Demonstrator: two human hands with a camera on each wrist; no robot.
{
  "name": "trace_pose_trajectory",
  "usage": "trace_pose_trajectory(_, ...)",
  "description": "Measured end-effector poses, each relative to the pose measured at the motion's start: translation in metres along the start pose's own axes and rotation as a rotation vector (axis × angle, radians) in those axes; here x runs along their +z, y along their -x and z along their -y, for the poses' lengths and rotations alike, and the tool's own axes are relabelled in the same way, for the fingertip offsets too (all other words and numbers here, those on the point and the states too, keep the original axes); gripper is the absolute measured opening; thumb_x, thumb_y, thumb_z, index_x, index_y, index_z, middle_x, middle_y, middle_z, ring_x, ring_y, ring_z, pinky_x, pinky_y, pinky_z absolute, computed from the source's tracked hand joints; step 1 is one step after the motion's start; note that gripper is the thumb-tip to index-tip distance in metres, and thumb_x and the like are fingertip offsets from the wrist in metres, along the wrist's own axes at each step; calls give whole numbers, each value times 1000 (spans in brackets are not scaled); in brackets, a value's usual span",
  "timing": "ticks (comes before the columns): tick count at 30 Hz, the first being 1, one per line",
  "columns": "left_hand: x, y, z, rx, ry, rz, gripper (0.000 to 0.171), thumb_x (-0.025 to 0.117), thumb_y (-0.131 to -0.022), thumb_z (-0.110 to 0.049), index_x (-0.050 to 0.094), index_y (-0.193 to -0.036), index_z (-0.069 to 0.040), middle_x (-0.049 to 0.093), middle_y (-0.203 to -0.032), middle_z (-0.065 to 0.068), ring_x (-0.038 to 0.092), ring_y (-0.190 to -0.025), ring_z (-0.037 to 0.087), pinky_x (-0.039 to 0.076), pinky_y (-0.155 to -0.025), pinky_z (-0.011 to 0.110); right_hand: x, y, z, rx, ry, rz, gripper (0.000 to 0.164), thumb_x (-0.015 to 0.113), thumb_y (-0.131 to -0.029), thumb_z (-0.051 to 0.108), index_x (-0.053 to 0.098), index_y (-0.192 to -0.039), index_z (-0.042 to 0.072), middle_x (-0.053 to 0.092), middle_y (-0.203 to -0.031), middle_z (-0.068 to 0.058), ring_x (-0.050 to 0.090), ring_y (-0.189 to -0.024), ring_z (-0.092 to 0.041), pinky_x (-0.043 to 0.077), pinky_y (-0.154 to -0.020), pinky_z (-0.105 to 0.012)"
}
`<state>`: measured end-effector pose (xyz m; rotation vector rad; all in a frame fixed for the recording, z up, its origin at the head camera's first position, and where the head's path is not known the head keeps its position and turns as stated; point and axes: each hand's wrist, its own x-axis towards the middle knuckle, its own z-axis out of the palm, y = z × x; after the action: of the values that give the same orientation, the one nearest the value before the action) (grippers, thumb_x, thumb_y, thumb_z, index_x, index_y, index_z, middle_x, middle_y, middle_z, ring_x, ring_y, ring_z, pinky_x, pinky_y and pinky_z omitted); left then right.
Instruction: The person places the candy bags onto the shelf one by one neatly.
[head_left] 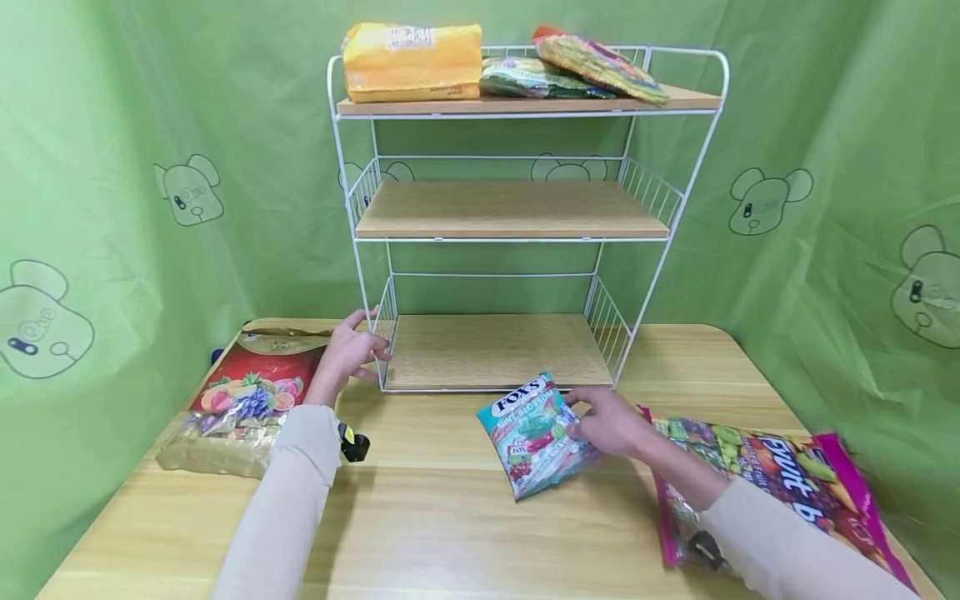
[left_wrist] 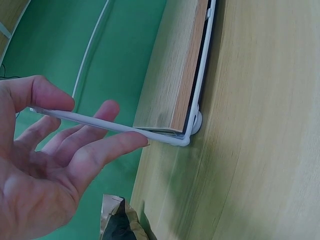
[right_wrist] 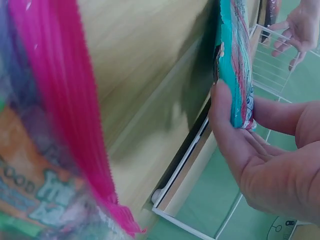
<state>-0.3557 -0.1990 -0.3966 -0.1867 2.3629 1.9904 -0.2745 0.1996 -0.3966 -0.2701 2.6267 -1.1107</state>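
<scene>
In the head view my right hand (head_left: 611, 421) pinches a teal Fox's candy bag (head_left: 528, 433) by its right side. The bag is tilted, in front of the rack's bottom shelf. The right wrist view shows the thumb and fingers on either side of the candy bag's edge (right_wrist: 235, 75). My left hand (head_left: 351, 350) holds the left front post of a white wire shelf rack (head_left: 362, 275). In the left wrist view, the fingers of the left hand (left_wrist: 55, 160) lie loosely around the white post (left_wrist: 95, 121).
A red and gold fruit candy bag (head_left: 258, 375) lies left on the wooden table (head_left: 420, 533). A pink-edged fruit candy bag (head_left: 780, 475) lies right, under my right forearm. On the top shelf are a yellow package (head_left: 412, 62), a green bag (head_left: 536, 79) and a colourful bag (head_left: 596, 62).
</scene>
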Motion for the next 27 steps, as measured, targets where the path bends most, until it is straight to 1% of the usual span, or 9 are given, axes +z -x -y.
trace_pose_trajectory(3, 0, 0, 0, 4, -3, 0, 74, 58, -88, -1, 40, -155, -26, 60, -132, 32, 62, -119, 48, 63, -83, 56, -1, 3, 3, 4, -45, -1, 58, 66, -88, 0, 50, -144, -2, 63, -69, -10, 58, -57, -19, 63, -58, -45)
trace_pose_trajectory(6, 0, 0, 0, 9, -5, 0, 74, 58, -88, -1, 40, -155, -26, 60, -132, 32, 62, -118, 48, 63, -82, 56, -3, 5, 7, 1, -72, -7, 57, 63, -89, -1, 51, -144, -2, 62, -69, -10, 57, -56, -19, 63, -58, -46)
trace_pose_trajectory(11, -1, 0, 0, 14, -6, 2, 73, 58, -89, -1, 39, -156, -25, 60, -132, 33, 61, -119, 48, 62, -83, 57, -10, 9, 13, -27, -121, -10, 55, 60, -88, -2, 50, -142, -5, 68, -86, -17, 62, -61, -22, 64, -60, -47)
trace_pose_trajectory(12, -1, 0, 0, 15, -8, 3, 73, 58, -89, -1, 39, -156, -25, 60, -132, 33, 61, -119, 49, 62, -83, 57, -13, 10, 14, -38, -129, -13, 55, 61, -88, -2, 50, -142, -6, 68, -92, -19, 62, -62, -22, 64, -60, -47)
trace_pose_trajectory(14, -1, 0, 0, 14, -6, 4, 73, 57, -90, -1, 39, -156, -25, 60, -132, 33, 61, -119, 49, 62, -84, 57, -17, 12, 16, -48, -143, -17, 55, 61, -88, -1, 50, -141, -7, 68, -99, -22, 63, -65, -23, 64, -60, -47)
trace_pose_trajectory(16, -1, 0, 0, 14, -7, 3, 74, 57, -89, 0, 38, -156, -25, 59, -132, 33, 61, -120, 49, 62, -84, 57, -21, 13, 19, -65, -154, -22, 55, 62, -87, -1, 50, -140, -9, 68, -102, -24, 64, -66, -23, 64, -60, -47)
trace_pose_trajectory(21, -1, 0, 0, 10, 3, -3, 75, 58, -88, 0, 39, -156, -25, 58, -133, 33, 61, -120, 49, 62, -84, 57, -37, 15, 30, -102, -144, -11, 58, 61, -89, 0, 46, -143, -11, 69, -96, -22, 66, -69, -24, 64, -60, -44)
trace_pose_trajectory(27, 0, 1, 0, 10, 3, -7, 75, 59, -87, 0, 41, -155, -26, 61, -130, 32, 62, -117, 47, 63, -83, 56, -66, 21, 50, -84, -91, -20, 60, 59, -92, 3, 41, -149, -7, 66, -102, -24, 66, -74, -26, 65, -63, -41)
